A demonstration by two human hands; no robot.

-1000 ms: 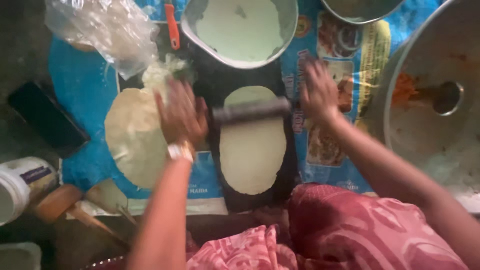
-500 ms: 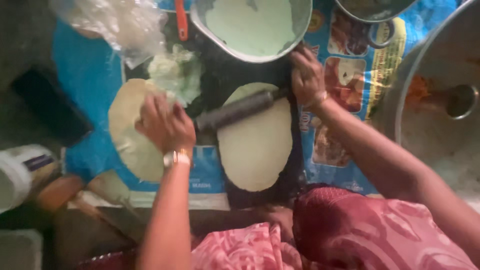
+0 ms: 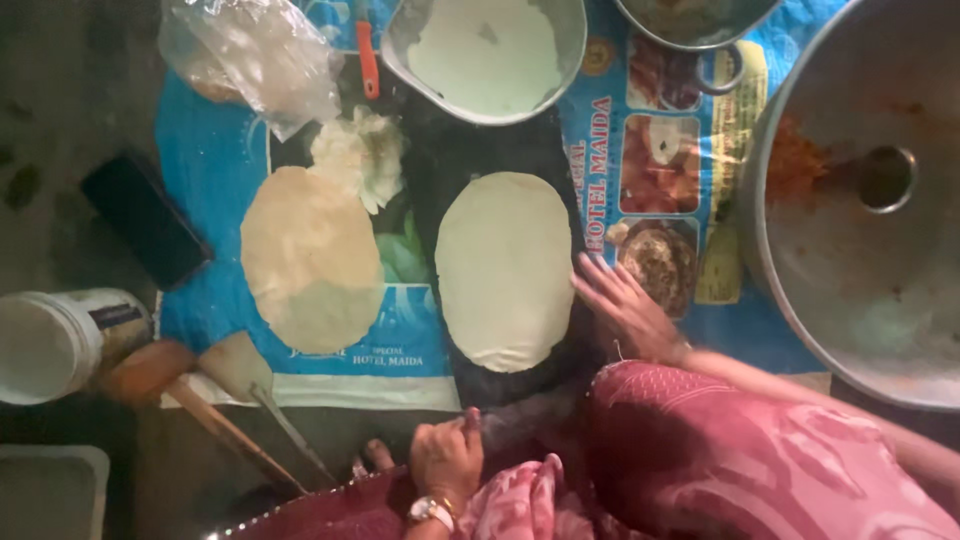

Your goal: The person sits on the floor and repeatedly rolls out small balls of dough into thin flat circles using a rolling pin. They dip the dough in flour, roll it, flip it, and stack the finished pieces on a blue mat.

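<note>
A rolled-out oval of pale dough [image 3: 505, 270] lies on a dark round board [image 3: 450, 160]. My right hand [image 3: 625, 310] rests with fingers spread at the board's right edge, fingertips at the rim of the dough, holding nothing. My left hand [image 3: 445, 460] is low by my lap, closed around one end of the dark rolling pin [image 3: 525, 415], which lies off the dough at the board's near edge. A second flat dough round [image 3: 310, 260] sits on the blue printed sack [image 3: 210, 170] to the left.
A metal bowl of flour [image 3: 490, 50] stands beyond the board, with a white dough lump [image 3: 360, 155] and a plastic bag [image 3: 255, 55] to its left. A big metal pan [image 3: 870, 200] fills the right. A black phone [image 3: 145, 220], white tub [image 3: 50, 345] and wooden tools [image 3: 230, 420] lie left.
The rolling pin has come off the dough and moved toward my lap in my left hand. My right hand has let go of it and dropped beside the dough.
</note>
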